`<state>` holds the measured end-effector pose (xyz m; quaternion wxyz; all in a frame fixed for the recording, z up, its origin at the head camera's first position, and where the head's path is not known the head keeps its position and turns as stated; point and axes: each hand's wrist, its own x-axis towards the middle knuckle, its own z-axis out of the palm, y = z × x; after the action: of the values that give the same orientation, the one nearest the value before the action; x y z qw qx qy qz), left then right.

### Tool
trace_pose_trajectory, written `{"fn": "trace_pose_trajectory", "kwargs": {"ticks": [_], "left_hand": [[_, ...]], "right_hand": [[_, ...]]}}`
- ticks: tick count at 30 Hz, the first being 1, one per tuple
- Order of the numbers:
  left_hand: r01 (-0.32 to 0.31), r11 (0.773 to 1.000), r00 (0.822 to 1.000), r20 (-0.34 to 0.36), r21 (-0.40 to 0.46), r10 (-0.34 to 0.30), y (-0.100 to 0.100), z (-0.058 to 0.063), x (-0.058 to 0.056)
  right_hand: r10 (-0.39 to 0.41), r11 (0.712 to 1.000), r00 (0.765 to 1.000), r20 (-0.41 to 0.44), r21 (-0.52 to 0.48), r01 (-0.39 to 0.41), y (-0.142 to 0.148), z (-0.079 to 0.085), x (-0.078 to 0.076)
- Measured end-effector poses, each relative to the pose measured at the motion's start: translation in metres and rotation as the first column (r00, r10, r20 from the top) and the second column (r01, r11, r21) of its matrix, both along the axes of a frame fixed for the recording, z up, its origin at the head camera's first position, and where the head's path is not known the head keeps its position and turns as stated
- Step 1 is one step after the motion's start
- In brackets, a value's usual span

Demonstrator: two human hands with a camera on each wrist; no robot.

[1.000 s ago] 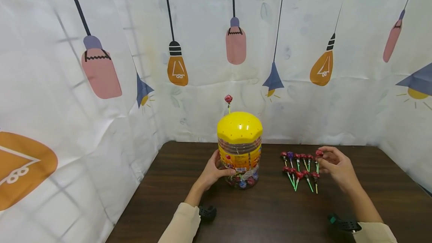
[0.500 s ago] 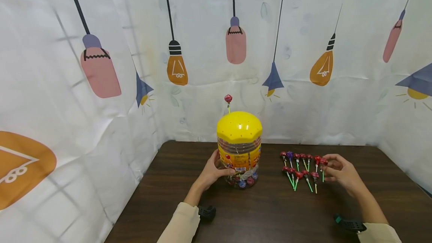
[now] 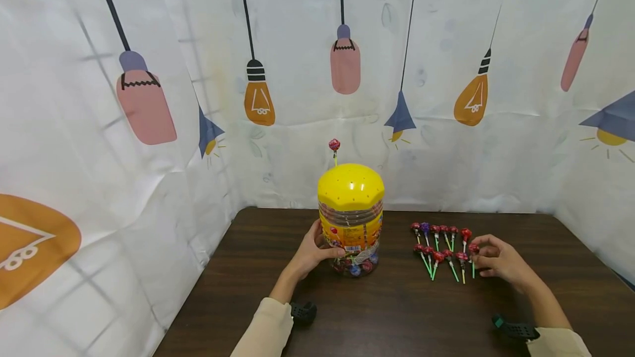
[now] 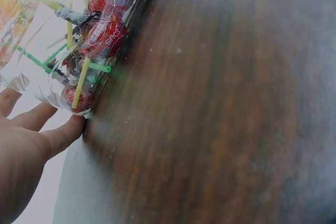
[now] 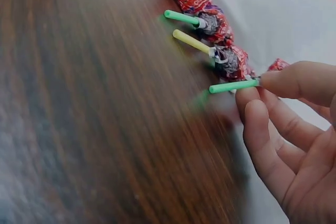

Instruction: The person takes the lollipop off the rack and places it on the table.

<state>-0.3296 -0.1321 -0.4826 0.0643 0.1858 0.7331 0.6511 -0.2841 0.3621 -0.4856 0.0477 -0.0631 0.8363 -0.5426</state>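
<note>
My left hand (image 3: 308, 253) grips the side of a large clear candy jar (image 3: 354, 233) with a yellow lid (image 3: 351, 185), thumb across its front. Through the jar's wall in the left wrist view, wrapped lollipops (image 4: 106, 36) show, with green and yellow sticks. On the right, my right hand (image 3: 502, 262) pinches a red lollipop (image 3: 474, 248) just below its head. Its green stick (image 5: 233, 86) points toward the near side, beside the end of the front row. Two rows of lollipops (image 3: 437, 258) lie there, mostly red, one purple (image 3: 425, 227).
One more red lollipop (image 3: 334, 145) stands upright at the lid's back left. The dark wooden table (image 3: 392, 313) ends at a white curtain (image 3: 297, 180) printed with lamps, behind and on both sides. Each wrist wears a black strap (image 3: 518, 329).
The right hand has brought its lollipop from the back row's right end down to the front row's right end. A red lollipop stays behind in the back row. The left hand keeps its grip.
</note>
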Motion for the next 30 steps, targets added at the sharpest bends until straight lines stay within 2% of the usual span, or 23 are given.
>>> {"fn": "trace_pose_trajectory", "kwargs": {"ticks": [8,13,21,30], "left_hand": [[0.001,1.0,1.0,0.0,0.001,-0.001,0.0004,-0.0008,-0.0009],[-0.004,1.0,1.0,0.002,0.0,0.004,0.0002,-0.0012,-0.0012],[-0.003,1.0,1.0,-0.001,0.006,0.003,0.0005,-0.0002,-0.0011],[-0.008,1.0,1.0,-0.005,0.003,0.008,0.0005,-0.0009,-0.0013]], "right_hand": [[0.027,0.994,0.999,0.038,0.105,-0.031,0.0038,0.0003,0.0016],[0.04,0.986,0.999,0.027,0.159,-0.043,0.0032,0.0013,0.0011],[0.039,0.984,0.999,0.029,0.174,-0.044,0.0039,-0.0004,-0.0002],[0.094,0.975,0.996,0.0,0.201,-0.092,0.0054,-0.0015,-0.0003]]}}
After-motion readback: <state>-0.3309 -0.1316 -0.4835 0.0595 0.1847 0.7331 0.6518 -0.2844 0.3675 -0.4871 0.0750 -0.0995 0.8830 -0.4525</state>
